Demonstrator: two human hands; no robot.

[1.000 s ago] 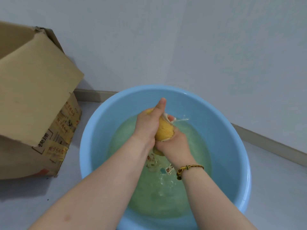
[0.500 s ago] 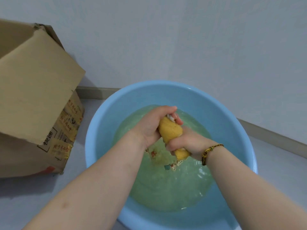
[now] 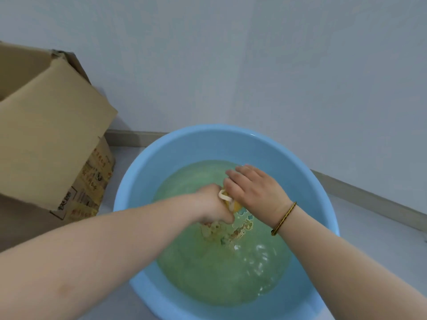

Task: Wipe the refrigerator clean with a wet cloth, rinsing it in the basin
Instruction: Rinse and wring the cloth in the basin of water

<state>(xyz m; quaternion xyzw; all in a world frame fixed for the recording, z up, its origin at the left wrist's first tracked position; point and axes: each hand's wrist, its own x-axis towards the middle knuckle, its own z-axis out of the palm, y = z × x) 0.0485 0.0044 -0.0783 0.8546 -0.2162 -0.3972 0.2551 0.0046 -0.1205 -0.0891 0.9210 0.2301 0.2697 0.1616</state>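
Wringing: yellow cloth [image 3: 236,206] over basin [image 3: 184,144] centre; L hand [image 3: 213,204] fisted round it, R hand [image 3: 255,192] gripping its top. Twist opp. ways, keep low, drips inside rim.

Blue basin [image 3: 143,172] of greenish water [image 3: 219,273], left hand [image 3: 213,204] gripping yellow cloth [image 3: 236,205], right hand [image 3: 254,190] over it, hold unclear in blur, cardboard box [image 3: 50,139] at left.

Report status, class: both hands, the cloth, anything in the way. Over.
Left hand grips yellow cloth, right hand clasps its other end. Cloth bunched over the basin. Nothing in the way; cardboard box apart, left.
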